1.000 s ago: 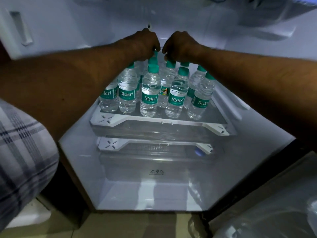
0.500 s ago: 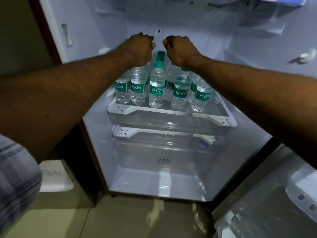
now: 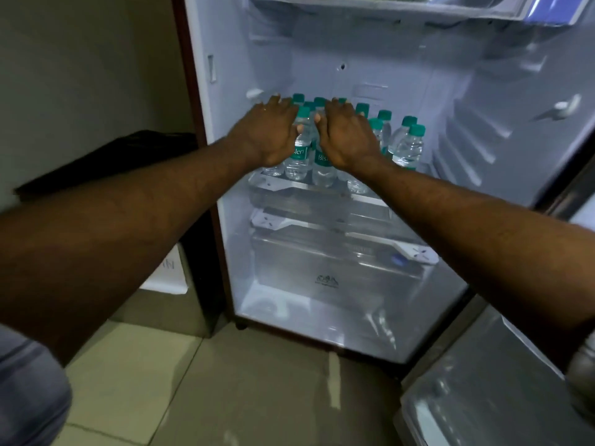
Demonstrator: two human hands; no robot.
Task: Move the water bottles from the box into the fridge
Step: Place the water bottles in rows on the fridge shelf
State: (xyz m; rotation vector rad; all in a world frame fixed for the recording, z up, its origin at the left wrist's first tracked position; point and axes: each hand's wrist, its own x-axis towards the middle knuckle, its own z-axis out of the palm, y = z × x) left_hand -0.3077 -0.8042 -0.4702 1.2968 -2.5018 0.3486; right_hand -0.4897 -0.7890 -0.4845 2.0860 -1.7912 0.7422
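The water bottles stand upright in a tight cluster on the glass shelf low inside the open fridge, green caps up, teal labels facing out. Both arms reach in over them. The left grip is released: palm down, fingers straight and spread, lying over the left half of the cluster so that the bottles beneath it show only at their bases. Its fingertips end beside the caps of the rear row. The right grip is released as well, flat and palm down over the middle of the cluster, fingers pointing at the back wall. Neither curls round a bottle; whether the palms rest on the caps or hang just above them I cannot tell. The thumbs lie close together, and in the narrow gap between the two hands one capped bottle and two labels show through. Four or five bottles stand uncovered to the right of the right grip, near the ribbed side wall. Under the shelf sits a clear crisper drawer. The fridge door stands open at lower right over the tiled floor.
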